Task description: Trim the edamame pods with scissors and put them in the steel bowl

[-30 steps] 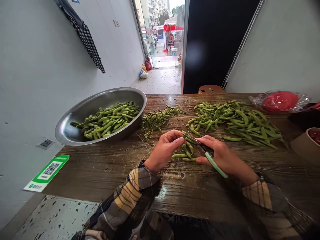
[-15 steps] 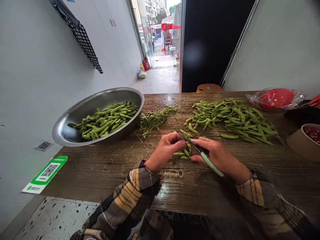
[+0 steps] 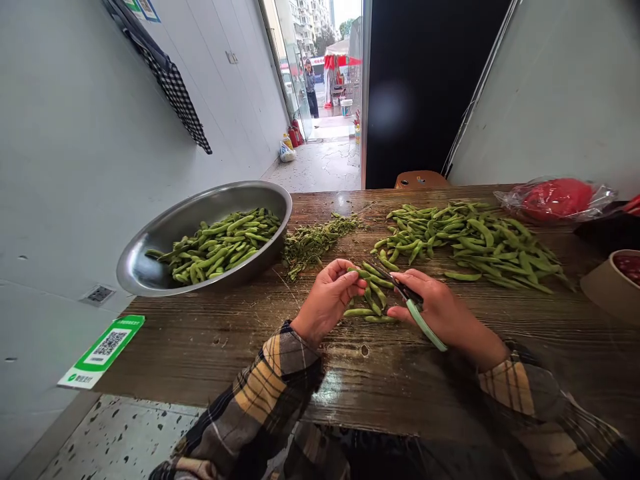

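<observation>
My left hand [image 3: 325,303] is closed, pinching a green soybean pod [image 3: 361,273] between thumb and fingers. In my right hand [image 3: 443,313] are scissors [image 3: 424,325] with a pale green handle, their dark blades pointing up and left, a little apart from the held pod. Several loose pods [image 3: 373,303] lie on the table between and below my hands. Beyond my right hand spreads a large heap of pods [image 3: 485,240]. Green trimmings [image 3: 320,241] are piled past my left hand. A tilted steel basin [image 3: 137,257] at the left holds more pods [image 3: 225,243].
The wooden table [image 3: 210,353] has a green QR-code card [image 3: 107,350] at its left edge. To the right are a red item in clear plastic [image 3: 555,199] and a paper tub [image 3: 607,287]. A person [image 3: 311,90] stands outside the doorway.
My left hand has drawn slightly away from the scissors' blades, with the pod in its fingers. The view has shifted a little, and a person now shows outside the door.
</observation>
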Tool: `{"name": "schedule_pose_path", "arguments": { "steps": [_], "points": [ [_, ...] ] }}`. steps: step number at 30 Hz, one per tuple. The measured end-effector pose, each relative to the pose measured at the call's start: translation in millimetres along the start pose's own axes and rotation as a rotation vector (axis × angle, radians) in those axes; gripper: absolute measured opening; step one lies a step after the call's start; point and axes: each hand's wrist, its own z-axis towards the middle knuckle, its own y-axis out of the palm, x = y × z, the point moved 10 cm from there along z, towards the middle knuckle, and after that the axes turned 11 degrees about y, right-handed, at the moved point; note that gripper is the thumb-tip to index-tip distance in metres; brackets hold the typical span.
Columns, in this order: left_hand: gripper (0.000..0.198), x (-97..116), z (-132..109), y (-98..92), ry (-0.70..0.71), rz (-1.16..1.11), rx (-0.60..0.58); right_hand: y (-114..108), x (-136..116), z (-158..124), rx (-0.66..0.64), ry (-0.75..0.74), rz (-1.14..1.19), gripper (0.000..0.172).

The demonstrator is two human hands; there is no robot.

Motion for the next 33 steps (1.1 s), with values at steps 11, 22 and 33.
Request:
{"name": "schedule_pose_path", "arguments": {
  "steps": [11, 22, 33],
  "points": [
    [0.023, -11, -6, 11.4, -0.079, -0.124, -0.015, 7, -9, -3, -0.036, -0.005, -0.044, 0.052],
    [0.017, -4, -3, 7.4, -0.043, -0.084, -0.036, 0, -8, -3, 0.077, -0.049, -0.02, 0.042],
    [0.018, 21, 19, -29.9, 0.111, 0.61, -0.025, -15, 2, 0, 0.154, -0.001, 0.002, 0.043]
  ]
}}
